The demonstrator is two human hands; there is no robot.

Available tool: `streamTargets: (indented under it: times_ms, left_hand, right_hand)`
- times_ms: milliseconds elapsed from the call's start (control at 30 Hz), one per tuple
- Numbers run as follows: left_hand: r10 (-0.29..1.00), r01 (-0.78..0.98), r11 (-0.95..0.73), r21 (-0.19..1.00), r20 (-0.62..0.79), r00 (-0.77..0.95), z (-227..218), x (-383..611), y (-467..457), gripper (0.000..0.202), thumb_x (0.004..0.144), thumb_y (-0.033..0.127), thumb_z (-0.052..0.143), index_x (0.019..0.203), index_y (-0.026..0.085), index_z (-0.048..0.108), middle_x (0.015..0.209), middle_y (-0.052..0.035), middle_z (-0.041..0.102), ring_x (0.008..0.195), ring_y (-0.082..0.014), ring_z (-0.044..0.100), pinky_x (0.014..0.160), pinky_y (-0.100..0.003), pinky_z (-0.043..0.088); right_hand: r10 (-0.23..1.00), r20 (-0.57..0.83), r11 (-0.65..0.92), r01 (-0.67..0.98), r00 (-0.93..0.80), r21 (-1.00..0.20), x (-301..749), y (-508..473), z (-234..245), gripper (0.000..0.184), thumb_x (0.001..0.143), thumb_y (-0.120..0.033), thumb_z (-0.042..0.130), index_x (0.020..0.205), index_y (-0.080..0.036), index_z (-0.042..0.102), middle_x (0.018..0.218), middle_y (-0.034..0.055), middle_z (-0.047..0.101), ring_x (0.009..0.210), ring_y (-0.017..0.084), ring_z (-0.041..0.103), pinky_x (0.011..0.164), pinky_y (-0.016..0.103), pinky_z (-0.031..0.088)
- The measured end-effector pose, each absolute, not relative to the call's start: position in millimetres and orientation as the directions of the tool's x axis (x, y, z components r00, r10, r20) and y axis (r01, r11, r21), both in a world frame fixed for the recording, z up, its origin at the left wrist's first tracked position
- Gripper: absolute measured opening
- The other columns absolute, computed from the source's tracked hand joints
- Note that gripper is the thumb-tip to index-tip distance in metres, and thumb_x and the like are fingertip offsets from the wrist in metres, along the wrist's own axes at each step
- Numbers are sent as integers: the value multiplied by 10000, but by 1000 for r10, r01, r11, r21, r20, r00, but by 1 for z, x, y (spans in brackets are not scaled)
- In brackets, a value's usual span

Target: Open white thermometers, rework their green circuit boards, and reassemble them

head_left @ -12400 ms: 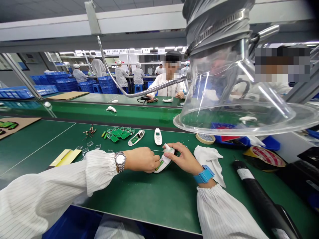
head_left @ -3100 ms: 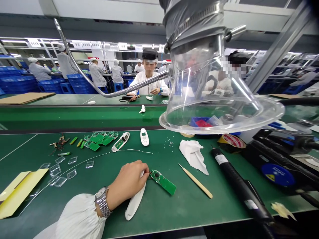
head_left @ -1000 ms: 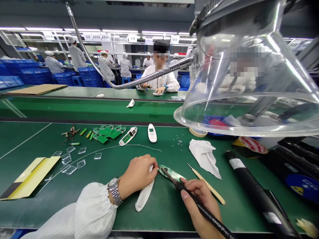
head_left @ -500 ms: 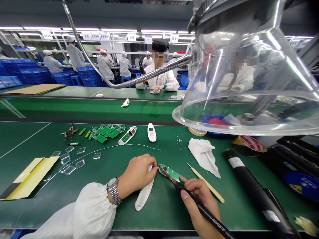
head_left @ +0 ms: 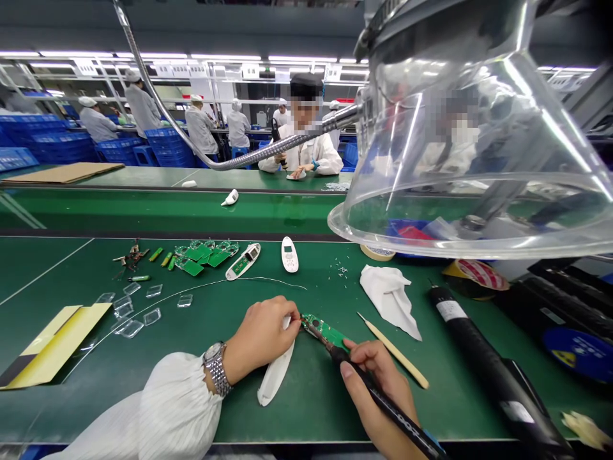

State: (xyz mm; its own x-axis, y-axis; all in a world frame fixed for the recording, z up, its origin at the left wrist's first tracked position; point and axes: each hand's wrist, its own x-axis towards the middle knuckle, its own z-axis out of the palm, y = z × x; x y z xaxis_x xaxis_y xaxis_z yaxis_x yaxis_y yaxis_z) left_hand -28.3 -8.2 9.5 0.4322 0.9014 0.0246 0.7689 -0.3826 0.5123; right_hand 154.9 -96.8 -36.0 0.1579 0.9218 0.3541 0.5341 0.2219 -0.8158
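Green circuit board right between the two hands, lying at a slant near the front edge of the table! Left hand is curled, its fingertips pinching the board's left end, with a steel wristwatch on the wrist. Right hand grips a black soldering iron like a pen, and the tip is down on the board, right beside those left fingertips. Just under the left hand, a white plastic remote shell lies on the table, touching the hand. Beyond the hands, a thin wire curves across the green surface. Toward the middle of the table sit a white remote and an open shell with a board inside, loose green boards just to their left. Over on the left, clear plastic pieces and a yellow card. On the right, a white cloth, a wooden stick and a black tube, with a clear acrylic hood hanging above.
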Motion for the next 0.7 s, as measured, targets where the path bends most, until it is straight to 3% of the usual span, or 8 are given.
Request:
streamTargets:
  times_ms: [167, 367, 467, 600, 700]
  left_hand:
    - [904, 751, -379, 541, 45, 424, 13, -30, -8, 182, 813, 285, 449, 763, 232, 615, 830, -4, 635, 739, -165, 578, 657, -278, 384]
    - [904, 705, -380, 599, 78, 421, 13, -36, -4, 173, 823, 304, 461, 777, 227, 609, 794, 8, 614, 672, -145, 554, 580, -256, 380]
    - [908, 682, -363, 635, 77, 412, 11, -42, -1, 162, 819, 311, 469, 798, 223, 604, 793, 13, 609, 639, -132, 541, 562, -247, 378]
    - [918, 686, -335, 645, 59, 393, 10, -47, 1, 170, 816, 326, 466, 819, 225, 603, 788, 14, 599, 632, -132, 529, 550, -246, 375]
    - [919, 707, -337, 622, 53, 392, 11, -48, -1, 177, 818, 328, 461, 867, 230, 601, 831, 7, 590, 655, -139, 531, 580, -259, 398]
  right_hand:
    - [874, 396, 263, 409, 283, -874, 156, -98, -39, 118, 813, -308, 535, 764, -237, 455, 644, -11, 579, 942, 216, 639, 692, 222, 505]
    - [837, 375, 197, 421, 398, -886, 153, -98, -29, 179, 774, -350, 613, 831, -222, 502, 692, -1, 589, 599, 144, 618, 489, 193, 481]
    - [825, 381, 178, 447, 417, -877, 157, -97, -26, 232, 758, -371, 640, 890, -226, 516, 747, 3, 600, 615, 132, 601, 519, 189, 493]
    - [887, 382, 192, 548, 258, -814, 164, -96, -22, 213, 853, -372, 528, 1031, -254, 534, 706, -19, 632, 621, 123, 617, 582, 187, 505]
    - [915, 398, 270, 643, 60, -717, 163, -92, -21, 156, 890, -329, 471, 976, -254, 578, 752, 2, 642, 696, 147, 629, 659, 231, 511]
